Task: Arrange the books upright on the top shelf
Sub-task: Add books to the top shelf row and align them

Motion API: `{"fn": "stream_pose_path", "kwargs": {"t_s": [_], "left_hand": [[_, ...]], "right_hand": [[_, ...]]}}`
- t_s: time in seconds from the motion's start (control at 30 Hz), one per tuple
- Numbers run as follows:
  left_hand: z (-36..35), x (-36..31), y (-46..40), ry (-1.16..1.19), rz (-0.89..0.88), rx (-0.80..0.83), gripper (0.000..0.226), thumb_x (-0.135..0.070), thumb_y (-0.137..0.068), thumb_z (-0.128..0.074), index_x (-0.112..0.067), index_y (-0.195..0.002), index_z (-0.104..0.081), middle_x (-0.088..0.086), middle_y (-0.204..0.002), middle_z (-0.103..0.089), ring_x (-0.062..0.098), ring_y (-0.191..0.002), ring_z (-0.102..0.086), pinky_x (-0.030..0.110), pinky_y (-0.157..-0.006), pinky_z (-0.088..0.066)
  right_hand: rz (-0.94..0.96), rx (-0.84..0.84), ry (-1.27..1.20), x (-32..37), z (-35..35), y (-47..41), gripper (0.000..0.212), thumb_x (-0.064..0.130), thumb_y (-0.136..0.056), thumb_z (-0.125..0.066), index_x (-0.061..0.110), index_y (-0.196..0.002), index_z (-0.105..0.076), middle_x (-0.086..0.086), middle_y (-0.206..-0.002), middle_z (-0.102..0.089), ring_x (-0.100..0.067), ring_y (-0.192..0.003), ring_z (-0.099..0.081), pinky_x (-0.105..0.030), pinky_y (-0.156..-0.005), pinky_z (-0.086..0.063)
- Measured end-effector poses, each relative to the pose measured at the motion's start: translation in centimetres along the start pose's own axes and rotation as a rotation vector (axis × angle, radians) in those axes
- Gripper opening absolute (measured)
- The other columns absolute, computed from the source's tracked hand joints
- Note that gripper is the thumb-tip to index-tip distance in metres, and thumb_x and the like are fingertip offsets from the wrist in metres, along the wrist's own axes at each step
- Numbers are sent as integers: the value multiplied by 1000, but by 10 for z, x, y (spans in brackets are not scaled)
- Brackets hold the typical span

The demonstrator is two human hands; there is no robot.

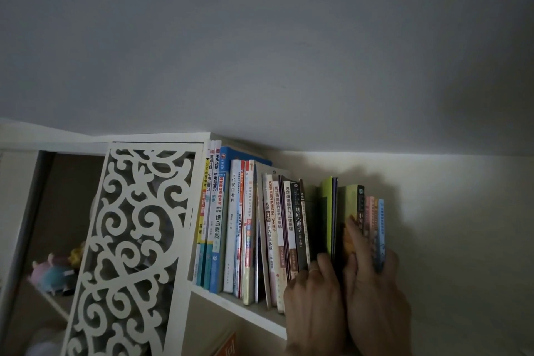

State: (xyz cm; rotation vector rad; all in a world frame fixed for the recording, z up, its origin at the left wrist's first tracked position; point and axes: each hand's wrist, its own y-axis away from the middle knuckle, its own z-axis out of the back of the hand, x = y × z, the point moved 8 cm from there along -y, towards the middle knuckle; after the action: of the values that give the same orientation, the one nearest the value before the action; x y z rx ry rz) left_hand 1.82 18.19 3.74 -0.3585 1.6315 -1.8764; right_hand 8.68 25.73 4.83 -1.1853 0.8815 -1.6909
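A long row of books [248, 225] stands upright on the white top shelf [231, 302], spines outward. Near the right end are a green book [328, 211] and a dark-spined green book [351, 205], then thin pink and blue books [375, 225]. My left hand [313, 306] rests against the spines of the dark books beside the green one, fingers curled at their lower edges. My right hand [372, 292] grips the end group of books, its fingers laid on the green cover and its thumb side round the blue book.
A white carved lattice panel [130, 240] closes the shelf's left side. Behind it a lower compartment holds soft toys [55, 269]. A pale wall [448, 225] stands right of the books. An orange object [226, 347] shows below the shelf.
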Motion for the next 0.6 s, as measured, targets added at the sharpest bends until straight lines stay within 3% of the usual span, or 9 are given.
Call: {"fn": "stream_pose_path", "kwargs": {"t_s": [0.1, 0.2, 0.3, 0.37, 0.47, 0.53, 0.6], "left_hand": [[-12, 2, 0, 97, -4, 175, 28, -47, -86, -46, -26, -89, -63, -4, -85, -64, 9, -52, -62, 25, -35, -46], [-11, 15, -9, 246, 86, 254, 31, -48, -85, -48, -27, -94, -67, 2, -109, -54, 14, -64, -66, 29, -34, -47], [-12, 25, -15, 272, 148, 261, 47, -53, -86, -48, -27, -118, -71, 4, -120, -53, 16, -75, -70, 29, -40, -53], [-14, 26, -18, 265, 172, 248, 59, -52, -85, -48, -22, -133, -67, 5, -121, -58, 15, -80, -71, 29, -49, -58], [-9, 24, -21, 296, 152, 166, 62, -42, -90, -51, -15, -145, -57, 2, -118, -62, 11, -88, -69, 26, -63, -60], [-4, 23, -27, 310, 148, 141, 60, -39, -92, -53, -11, -145, -56, 2, -117, -64, 9, -84, -70, 23, -61, -60], [-3, 20, -31, 241, 132, 177, 57, -42, -89, -68, -8, -135, -64, 2, -107, -66, 7, -71, -69, 21, -49, -56]], "right_hand": [[2, 32, 25, -3, -3, 0, 52, 57, -93, -22, 70, -143, -16, -5, -138, -37, -27, -85, -64, -43, -70, -55], [-52, 56, 21, -8, -7, -1, 56, 44, -99, -44, 63, -148, -24, -6, -138, -36, -30, -90, -65, -44, -74, -56], [-33, 57, 42, -4, -8, 0, 54, 46, -97, -41, 65, -145, -23, -7, -137, -38, -32, -87, -66, -46, -70, -57], [-33, 71, 51, -4, -9, 0, 51, 51, -97, -35, 64, -145, -24, -5, -140, -35, -31, -96, -65, -45, -77, -56], [-73, 109, 43, -8, -12, 0, 58, 44, -98, -53, 61, -147, -27, -6, -142, -35, -32, -106, -63, -45, -85, -55], [-80, 112, 27, -9, -13, 0, 62, 40, -97, -59, 62, -145, -27, -8, -140, -38, -34, -104, -64, -46, -83, -56], [-78, 86, 8, -9, -12, -1, 57, 42, -98, -53, 68, -142, -29, -8, -138, -40, -35, -102, -64, -46, -83, -55]]}}
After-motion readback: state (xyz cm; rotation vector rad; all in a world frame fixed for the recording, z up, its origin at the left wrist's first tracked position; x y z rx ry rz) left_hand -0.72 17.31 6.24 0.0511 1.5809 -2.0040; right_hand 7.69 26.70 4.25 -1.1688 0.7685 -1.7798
